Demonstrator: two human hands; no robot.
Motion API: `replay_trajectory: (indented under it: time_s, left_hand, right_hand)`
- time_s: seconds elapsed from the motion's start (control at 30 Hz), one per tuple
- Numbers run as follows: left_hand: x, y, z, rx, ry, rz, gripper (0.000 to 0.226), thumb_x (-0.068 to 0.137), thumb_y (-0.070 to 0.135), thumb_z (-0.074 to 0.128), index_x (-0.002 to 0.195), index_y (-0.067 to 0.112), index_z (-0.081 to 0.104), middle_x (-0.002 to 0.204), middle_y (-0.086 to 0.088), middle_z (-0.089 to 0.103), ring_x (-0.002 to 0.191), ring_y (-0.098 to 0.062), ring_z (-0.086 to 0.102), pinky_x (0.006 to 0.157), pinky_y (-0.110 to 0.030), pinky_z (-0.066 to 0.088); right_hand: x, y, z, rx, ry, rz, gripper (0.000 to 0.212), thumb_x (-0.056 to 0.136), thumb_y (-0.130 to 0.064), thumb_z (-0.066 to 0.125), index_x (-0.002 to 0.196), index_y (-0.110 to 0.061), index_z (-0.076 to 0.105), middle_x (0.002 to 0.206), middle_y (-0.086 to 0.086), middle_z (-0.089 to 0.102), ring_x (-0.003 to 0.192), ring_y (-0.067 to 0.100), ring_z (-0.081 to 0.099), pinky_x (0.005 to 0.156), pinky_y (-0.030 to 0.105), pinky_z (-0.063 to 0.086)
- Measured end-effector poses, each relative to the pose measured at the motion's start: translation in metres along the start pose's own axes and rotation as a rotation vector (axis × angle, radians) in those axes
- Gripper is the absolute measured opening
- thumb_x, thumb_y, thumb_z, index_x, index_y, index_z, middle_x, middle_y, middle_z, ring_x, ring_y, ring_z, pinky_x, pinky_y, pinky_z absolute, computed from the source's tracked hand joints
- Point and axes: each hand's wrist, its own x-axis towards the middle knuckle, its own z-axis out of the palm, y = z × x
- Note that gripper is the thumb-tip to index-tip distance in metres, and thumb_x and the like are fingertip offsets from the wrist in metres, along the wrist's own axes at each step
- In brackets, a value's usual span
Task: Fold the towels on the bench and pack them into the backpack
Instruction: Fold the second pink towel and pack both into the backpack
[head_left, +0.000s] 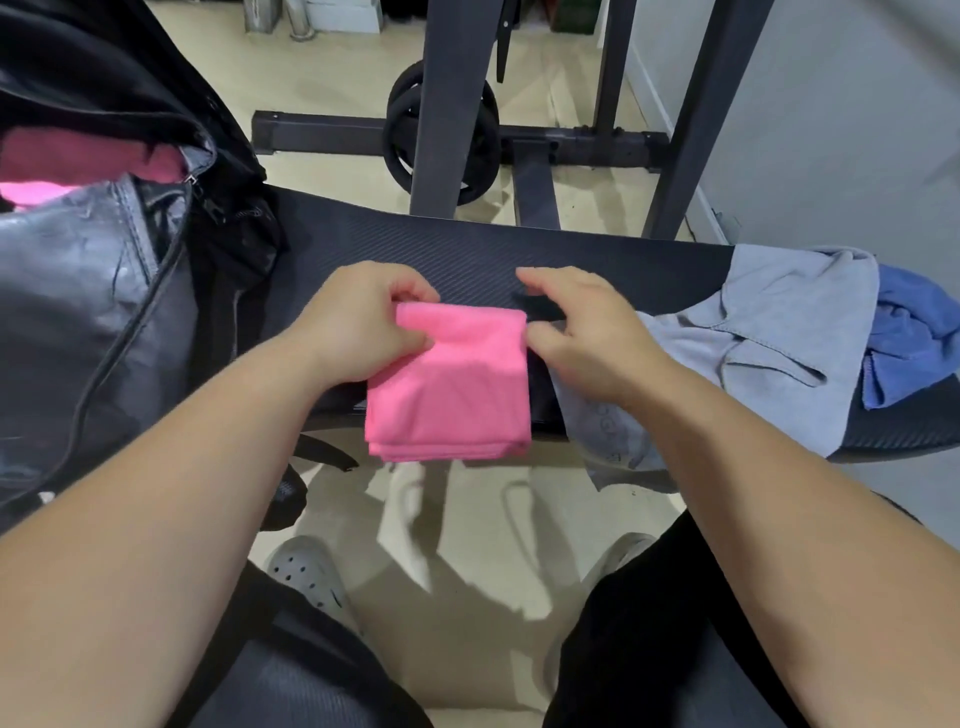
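Observation:
A pink towel (452, 384), folded into a small square, lies on the black bench (597, 260) with its near half hanging over the front edge. My left hand (358, 322) pinches its upper left corner. My right hand (587, 332) is at the towel's right edge, fingers relaxed and spread, blurred; whether it touches the cloth I cannot tell. A grey towel (769, 332) lies crumpled on the bench to the right, with a blue towel (909, 332) beyond it. The black backpack (104, 291) stands open at the left, pink cloth (78, 166) showing inside.
A dark metal rack (447, 104) with a weight plate (405, 140) stands behind the bench on the pale floor. A white wall is at the right. My legs and white clogs (306, 571) are below the bench edge.

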Motion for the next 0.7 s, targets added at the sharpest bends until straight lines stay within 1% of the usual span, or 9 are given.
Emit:
replay_trajectory:
  time_s: [0.07,0.13,0.2,0.3,0.4,0.47,0.53,0.6,0.7]
  left_hand:
    - [0.000,0.002,0.011,0.015,0.137,0.046,0.042,0.076,0.017,0.084,0.115,0.024,0.072,0.113,0.010,0.071,0.108,-0.011,0.063,0.096,-0.026,0.046]
    - [0.001,0.000,0.014,0.014,0.164,0.068,0.053,0.077,0.023,0.085,0.126,0.021,0.066,0.123,0.004,0.067,0.116,-0.015,0.060,0.103,-0.028,0.044]
    - [0.003,-0.004,0.009,0.087,0.089,0.043,0.067,0.073,0.040,0.087,0.133,0.022,0.061,0.128,0.002,0.063,0.121,-0.019,0.056,0.106,-0.035,0.043]
    - [-0.001,-0.007,-0.007,0.226,-0.158,-0.001,0.100,0.058,0.063,0.086,0.144,0.027,0.048,0.137,0.004,0.054,0.131,-0.024,0.044,0.109,-0.045,0.040]
    - [-0.005,-0.010,-0.015,0.288,-0.305,-0.009,0.120,0.057,0.060,0.088,0.156,0.029,0.028,0.145,0.006,0.042,0.138,-0.027,0.031,0.113,-0.052,0.035]
    - [-0.004,-0.013,-0.015,0.287,-0.312,0.004,0.117,0.060,0.056,0.087,0.156,0.029,0.027,0.133,0.006,0.044,0.135,-0.027,0.032,0.111,-0.052,0.037]
    - [-0.002,-0.012,-0.014,0.281,-0.307,0.017,0.111,0.060,0.053,0.088,0.153,0.030,0.032,0.120,0.009,0.044,0.128,-0.025,0.036,0.107,-0.050,0.040]
    - [0.000,-0.009,-0.013,0.249,-0.279,0.033,0.099,0.057,0.049,0.090,0.143,0.032,0.044,0.114,0.009,0.048,0.120,-0.022,0.042,0.102,-0.045,0.043]
    - [0.003,-0.003,-0.013,0.272,-0.139,0.048,0.067,0.055,0.044,0.091,0.112,0.032,0.059,0.102,0.008,0.054,0.102,-0.019,0.051,0.089,-0.043,0.049]
  right_hand:
    - [0.001,-0.004,0.009,-0.023,-0.089,-0.039,0.085,0.084,-0.054,0.067,0.156,-0.025,0.034,0.152,-0.001,0.046,0.140,0.023,0.037,0.115,0.043,0.032]
    - [0.005,-0.005,0.013,-0.127,-0.178,-0.038,0.102,0.078,-0.064,0.072,0.160,-0.026,0.023,0.156,-0.001,0.041,0.142,0.025,0.033,0.116,0.048,0.029]
    - [0.010,-0.006,0.011,-0.191,-0.211,-0.022,0.105,0.077,-0.064,0.074,0.160,-0.028,0.021,0.155,-0.002,0.041,0.141,0.026,0.033,0.114,0.048,0.028]
    - [0.013,-0.009,0.005,-0.227,-0.218,-0.045,0.100,0.075,-0.063,0.077,0.157,-0.033,0.028,0.151,-0.004,0.044,0.138,0.027,0.035,0.111,0.045,0.027]
    - [0.014,-0.011,-0.002,-0.253,-0.266,-0.083,0.107,0.070,-0.063,0.080,0.158,-0.033,0.027,0.152,-0.005,0.043,0.140,0.027,0.035,0.115,0.046,0.029]
    - [0.016,-0.013,-0.006,-0.266,-0.309,-0.062,0.110,0.069,-0.061,0.082,0.158,-0.032,0.025,0.154,-0.004,0.042,0.141,0.027,0.035,0.115,0.049,0.030]
    - [0.018,-0.016,-0.007,-0.292,-0.335,-0.033,0.099,0.068,-0.060,0.082,0.151,-0.032,0.036,0.143,-0.001,0.048,0.133,0.028,0.040,0.110,0.049,0.036]
    - [0.019,-0.020,-0.008,-0.336,-0.344,-0.018,0.075,0.067,-0.060,0.081,0.130,-0.030,0.053,0.121,-0.001,0.053,0.117,0.026,0.046,0.100,0.048,0.043]
    - [0.020,-0.022,-0.008,-0.416,-0.290,-0.063,0.056,0.066,-0.062,0.081,0.102,-0.028,0.054,0.104,-0.004,0.051,0.102,0.022,0.045,0.087,0.041,0.043]
